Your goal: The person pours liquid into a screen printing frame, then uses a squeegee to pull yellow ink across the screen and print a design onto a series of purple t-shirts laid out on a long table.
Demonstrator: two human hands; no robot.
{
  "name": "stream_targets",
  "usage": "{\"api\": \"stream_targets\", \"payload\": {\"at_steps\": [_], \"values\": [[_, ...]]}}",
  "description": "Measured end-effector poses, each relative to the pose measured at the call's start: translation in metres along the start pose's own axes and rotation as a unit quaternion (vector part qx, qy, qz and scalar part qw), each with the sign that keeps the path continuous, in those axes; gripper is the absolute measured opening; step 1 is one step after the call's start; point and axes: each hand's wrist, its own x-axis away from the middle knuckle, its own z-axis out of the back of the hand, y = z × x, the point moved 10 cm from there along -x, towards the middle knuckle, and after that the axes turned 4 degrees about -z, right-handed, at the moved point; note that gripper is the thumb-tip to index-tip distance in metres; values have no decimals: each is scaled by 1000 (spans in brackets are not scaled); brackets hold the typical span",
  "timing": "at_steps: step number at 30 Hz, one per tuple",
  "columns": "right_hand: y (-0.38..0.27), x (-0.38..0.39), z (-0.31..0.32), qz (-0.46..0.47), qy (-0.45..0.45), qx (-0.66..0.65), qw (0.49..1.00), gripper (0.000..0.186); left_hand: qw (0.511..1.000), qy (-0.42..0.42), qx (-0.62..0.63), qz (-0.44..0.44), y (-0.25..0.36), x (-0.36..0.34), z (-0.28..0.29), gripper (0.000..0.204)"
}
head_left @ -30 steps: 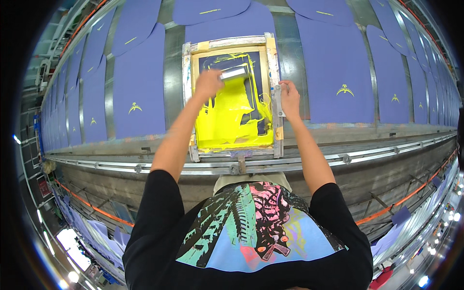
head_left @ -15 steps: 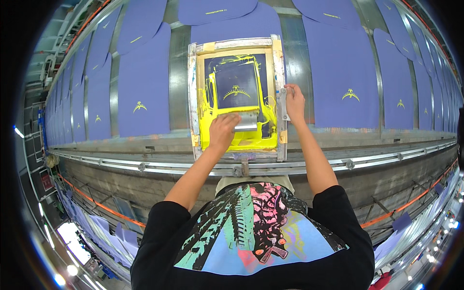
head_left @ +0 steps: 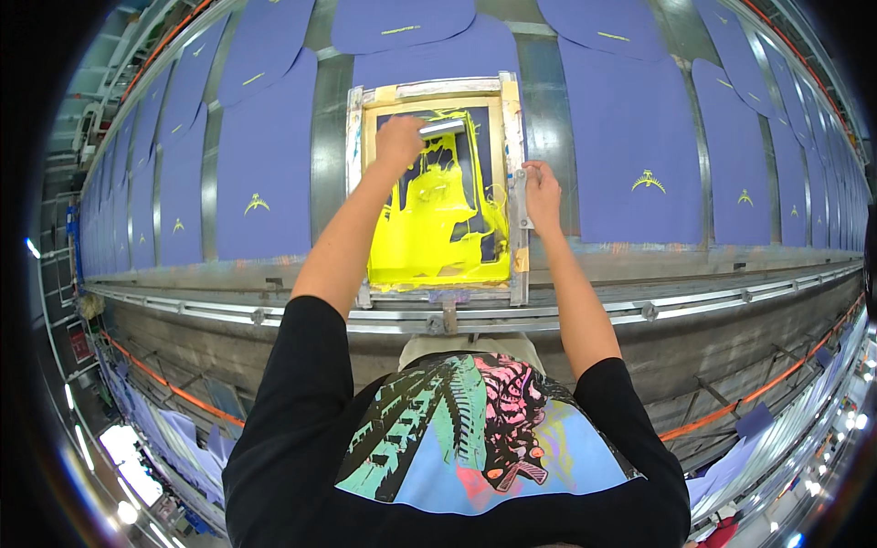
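A screen printing frame [head_left: 354, 183] lies over a purple fabric panel on the long table in front of me. Bright yellow ink [head_left: 425, 242] is spread thickly over its mesh, with dark patches showing through. My left hand [head_left: 398, 142] is closed around one end of a squeegee [head_left: 444, 129] near the far end of the mesh. At the frame's right side, my right hand [head_left: 543, 194] grips the edge beside a small metal bracket [head_left: 523, 196]; some fingertips are hard to make out.
Purple fabric panels [head_left: 630, 137] with small yellow prints lie in rows to both sides, metal strips of table between them. A metal rail [head_left: 585, 310] runs along the near edge, with a stop [head_left: 449, 320] at the frame. Behind me, more panels hang past an orange bar [head_left: 731, 408].
My left hand and the squeegee have moved from the near part of the mesh to its far end. Yellow ink now covers the middle, where a printed motif showed through. My right hand stays at the frame.
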Motion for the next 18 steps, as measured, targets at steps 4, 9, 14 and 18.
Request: {"api": "stream_targets", "payload": {"at_steps": [4, 9, 14, 18], "values": [[7, 1, 0, -15, -1, 1, 1000, 16, 999, 5, 17, -43, 26, 84, -25, 39], [18, -4, -10, -22, -21, -19, 999, 16, 978, 120, 114, -130, 67, 198, -11, 39], [-8, -15, -10, 57, 10, 8, 998, 18, 976, 86, 139, -141, 68, 242, 15, 36], [-97, 8, -21, 54, 14, 34, 998, 19, 984, 111, 122, -73, 27, 272, 56, 37]]}}
